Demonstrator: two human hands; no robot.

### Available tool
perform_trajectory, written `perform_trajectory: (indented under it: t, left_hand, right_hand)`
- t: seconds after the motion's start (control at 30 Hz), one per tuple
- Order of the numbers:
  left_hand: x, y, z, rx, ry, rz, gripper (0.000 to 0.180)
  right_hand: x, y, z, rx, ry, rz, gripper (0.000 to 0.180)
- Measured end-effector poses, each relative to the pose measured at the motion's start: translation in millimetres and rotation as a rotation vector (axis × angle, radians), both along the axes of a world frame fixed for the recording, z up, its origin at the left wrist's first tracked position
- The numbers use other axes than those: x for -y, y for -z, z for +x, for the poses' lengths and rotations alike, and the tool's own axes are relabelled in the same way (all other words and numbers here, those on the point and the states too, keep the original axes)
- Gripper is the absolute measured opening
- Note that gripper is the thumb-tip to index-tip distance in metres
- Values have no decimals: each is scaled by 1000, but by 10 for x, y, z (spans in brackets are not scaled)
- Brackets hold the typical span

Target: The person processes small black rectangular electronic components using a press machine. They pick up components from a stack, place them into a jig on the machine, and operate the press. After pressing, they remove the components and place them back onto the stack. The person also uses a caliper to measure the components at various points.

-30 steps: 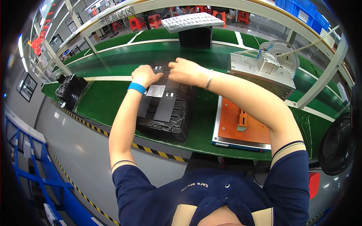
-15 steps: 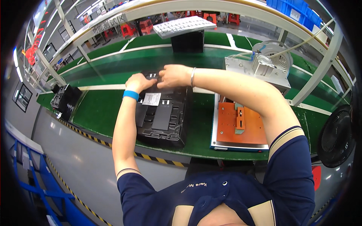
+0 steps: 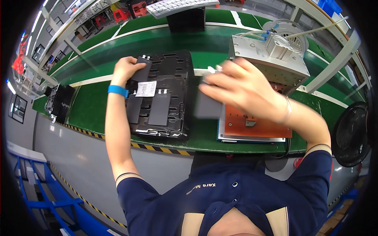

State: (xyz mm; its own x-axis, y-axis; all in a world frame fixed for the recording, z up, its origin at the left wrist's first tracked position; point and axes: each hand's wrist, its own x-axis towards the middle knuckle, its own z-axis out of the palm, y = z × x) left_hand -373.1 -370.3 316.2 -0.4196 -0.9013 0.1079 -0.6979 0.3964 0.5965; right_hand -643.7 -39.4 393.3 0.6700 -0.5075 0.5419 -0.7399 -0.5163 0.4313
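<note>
Now our left hand point(image 3: 126, 69) rests flat, fingers loose, on the far-left corner of the black plastic panel point(image 3: 165, 94), w/ its long axis running away from us; our right hand point(image 3: 240, 88), blurred, pinches a grey pad point(image 3: 207, 105) just right of the panel, so it's nearer.

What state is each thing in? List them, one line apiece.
Black panel: flat on the green bench, back side up, white label on it.
Left hand: resting on the panel's far left corner, touching a grey pad there.
Right hand: blurred, raised over the bench, fingers around a grey pad.
Orange fixture plate: flat, nothing loaded.
Fan: whether it is running cannot be told.
</note>
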Motion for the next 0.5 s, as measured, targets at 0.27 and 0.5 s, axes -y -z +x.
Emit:
perform_trajectory:
  t: [0.27,0.5]
  left_hand:
    - [-547,-437,-833,-323,225,475,18]
    - [-509,-98,-1296,-130,189,421,28]
  right_hand:
    - [-1352,810,-671,412,570,133,45]
    - [-1383,1035,-718,571,693,264,45]
